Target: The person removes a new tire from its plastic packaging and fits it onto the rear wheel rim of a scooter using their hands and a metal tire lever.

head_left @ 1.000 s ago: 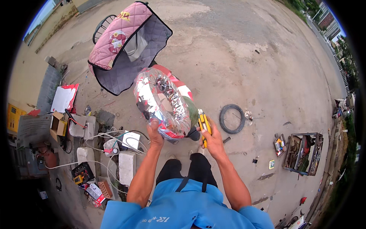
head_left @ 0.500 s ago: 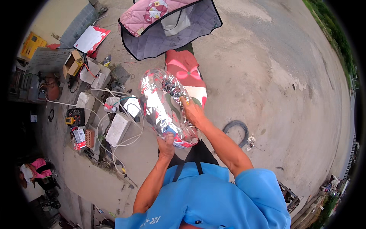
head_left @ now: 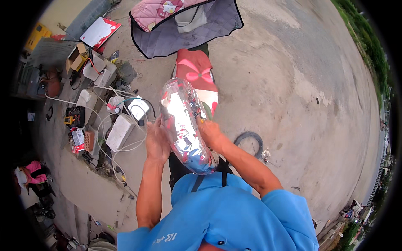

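A ring-shaped bundle (head_left: 182, 121) in shiny silver film with red marks, shaped like a wrapped tyre, hangs upright before my body, its outer side facing up. My right hand (head_left: 210, 133) is closed on its right side, fingers hooked toward the middle opening. At its left edge, my left hand (head_left: 158, 142) is somewhat blurred, with fingers stretched out beside the wrap; I cannot tell whether it touches. Beyond the bundle stretches a seat cover (head_left: 196, 69) in red, pink and white.
A pink and grey quilted cover (head_left: 184, 37) lies ahead. Stone blocks (head_left: 120, 133), a looping pale hose (head_left: 100, 121), a toolbox (head_left: 76, 116) and a cardboard box (head_left: 78, 57) are on the left. A dark tyre (head_left: 260, 146) lies on concrete at the right.
The bundle has turned more edge-on, its opening now mostly hidden. My left hand has left its lower end and moved up along its left side. My right hand keeps its grip.
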`<state>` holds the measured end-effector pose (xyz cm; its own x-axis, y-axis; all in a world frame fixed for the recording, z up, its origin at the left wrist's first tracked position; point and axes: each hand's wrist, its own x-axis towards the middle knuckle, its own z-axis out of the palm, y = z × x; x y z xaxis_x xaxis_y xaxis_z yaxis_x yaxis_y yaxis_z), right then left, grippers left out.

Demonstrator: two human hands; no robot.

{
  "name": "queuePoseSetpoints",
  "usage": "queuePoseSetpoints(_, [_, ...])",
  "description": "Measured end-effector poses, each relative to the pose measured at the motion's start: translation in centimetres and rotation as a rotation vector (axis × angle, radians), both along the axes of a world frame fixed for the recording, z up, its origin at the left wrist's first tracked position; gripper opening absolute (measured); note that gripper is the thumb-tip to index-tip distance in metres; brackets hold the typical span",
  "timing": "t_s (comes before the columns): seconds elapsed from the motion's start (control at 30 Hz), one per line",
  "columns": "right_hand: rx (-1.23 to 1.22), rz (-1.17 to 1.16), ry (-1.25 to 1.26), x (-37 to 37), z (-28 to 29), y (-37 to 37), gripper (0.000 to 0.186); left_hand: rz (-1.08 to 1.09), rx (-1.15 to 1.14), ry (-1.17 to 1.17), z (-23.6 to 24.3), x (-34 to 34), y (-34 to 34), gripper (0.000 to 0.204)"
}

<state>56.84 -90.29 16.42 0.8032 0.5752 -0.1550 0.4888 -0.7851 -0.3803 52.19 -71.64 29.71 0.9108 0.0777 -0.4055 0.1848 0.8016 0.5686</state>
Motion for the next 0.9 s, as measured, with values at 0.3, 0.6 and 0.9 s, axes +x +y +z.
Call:
queuePoseSetpoints(0.3, [0.035, -0.144, -0.075, -0.7, -1.3, 1.1, 0.059, -0.082, 0.243, -0.007, -0.2, 1.1, -1.5, 0.070])
queuePoseSetpoints(0.6, [0.016, -0.178, -0.173, 0.7, -3.8, 1.0, 0.070, 0.077, 0.519, -0.012, -3.5, -2.4, -2.5, 0.091])
queuePoseSetpoints(0.9, [0.110, -0.172, -0.051, -2.3, -2.9, -1.3, 0.074, 0.128, 0.529, -0.087, -3.8, -4.8, -5.7, 0.092])
